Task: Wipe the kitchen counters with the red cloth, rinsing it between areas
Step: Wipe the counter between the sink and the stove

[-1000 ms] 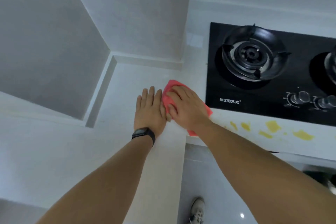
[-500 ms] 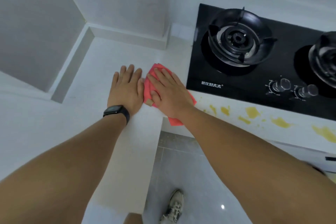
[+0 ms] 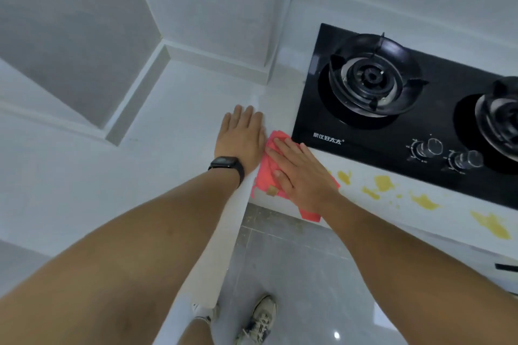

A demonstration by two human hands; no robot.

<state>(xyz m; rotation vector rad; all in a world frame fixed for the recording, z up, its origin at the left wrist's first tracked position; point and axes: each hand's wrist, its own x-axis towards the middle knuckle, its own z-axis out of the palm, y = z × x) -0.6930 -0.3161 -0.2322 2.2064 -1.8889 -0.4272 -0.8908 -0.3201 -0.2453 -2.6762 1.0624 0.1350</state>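
Red cloth point(image 3: 267, 173) lies flattened under the right hand point(image 3: 301, 176) (fingers straight, pressing) at the table point(image 3: 168, 126) corner beside the gas hob point(image 3: 420, 109); yellow spills point(image 3: 384, 185) wait rightward, left hand point(image 3: 242, 140) flat alongside.

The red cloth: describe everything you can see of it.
The red cloth is a soft, pinkish-red fabric, crumpled flat on the white counter near its front edge, just in front of the black stove. The right hand presses on it with straight fingers, covering its middle. One corner hangs over the counter's edge; a small tan tag shows on its near side.
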